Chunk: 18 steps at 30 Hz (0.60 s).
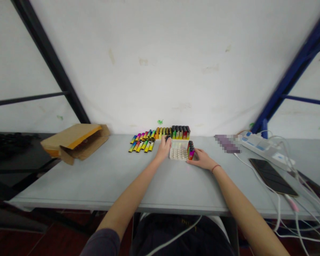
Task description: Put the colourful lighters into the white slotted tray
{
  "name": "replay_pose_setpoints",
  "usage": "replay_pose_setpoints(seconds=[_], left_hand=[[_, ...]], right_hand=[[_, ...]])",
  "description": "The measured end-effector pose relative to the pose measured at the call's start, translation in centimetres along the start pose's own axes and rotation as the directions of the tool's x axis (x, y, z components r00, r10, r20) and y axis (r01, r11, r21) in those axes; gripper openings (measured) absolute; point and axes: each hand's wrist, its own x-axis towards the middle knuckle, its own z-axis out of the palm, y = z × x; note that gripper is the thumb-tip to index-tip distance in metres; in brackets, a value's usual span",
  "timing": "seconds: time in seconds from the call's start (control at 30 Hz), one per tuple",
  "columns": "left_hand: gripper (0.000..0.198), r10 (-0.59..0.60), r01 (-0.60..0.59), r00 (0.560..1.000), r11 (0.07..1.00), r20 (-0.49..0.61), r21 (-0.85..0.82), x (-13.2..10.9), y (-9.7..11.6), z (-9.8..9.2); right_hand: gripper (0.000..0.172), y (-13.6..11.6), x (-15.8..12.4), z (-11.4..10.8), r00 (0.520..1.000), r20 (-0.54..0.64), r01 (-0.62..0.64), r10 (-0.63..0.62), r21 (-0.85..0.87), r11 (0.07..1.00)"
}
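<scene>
Shimmering rainbow-gradient disposable lighters (190, 150) with black tops, bunched upright

A makeshift indoor workspace, likely a small workroom

A grey folding table (109, 177) stands before a white sheet (160, 64) hung on a blue metal frame (290, 71), with rows of multicoloured lighters (160, 137), a cardboard mailer (74, 142), a power strip (266, 149) and a smartphone (273, 176) on top.

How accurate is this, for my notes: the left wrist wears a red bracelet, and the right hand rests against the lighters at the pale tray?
Wrong wrist: the head view shows the thin red bracelet on the right wrist, not the left. The right hand does rest against the lighters at the pale tray.
</scene>
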Motion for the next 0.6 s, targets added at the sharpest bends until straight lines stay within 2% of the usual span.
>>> replay_pose_setpoints(seconds=[0.07,0.13,0.27,0.4,0.6], left_hand=[[0.015,0.185,-0.190,0.982,0.972,0.046,0.141,0.3,0.4,1.0],[0.012,0.290,-0.303,0.953,0.922,0.087,0.240,0.6,0.7,2.0],[0.016,0.284,-0.325,0.940,0.916,0.190,0.237,0.7,-0.1,3.4],[0.019,0.275,-0.349,0.917,0.904,0.290,0.246,0.2,-1.2,3.9],[0.021,0.316,-0.415,0.900,0.831,0.300,0.371,-0.4,-1.0,3.8]], right_hand=[[0.070,-0.1,0.0,0.0,1.000,0.008,0.002,-0.002,0.001,1.000],[0.069,-0.1,0.1,0.0,1.000,0.006,0.007,-0.007,0.001,1.000],[0.069,-0.3,0.0,0.0,1.000,0.013,0.010,-0.010,-0.010,1.000],[0.072,-0.3,0.0,0.0,1.000,0.021,-0.006,0.007,-0.021,1.000],[0.069,-0.1,0.0,0.1,1.000,-0.013,0.013,-0.013,-0.005,1.000]])
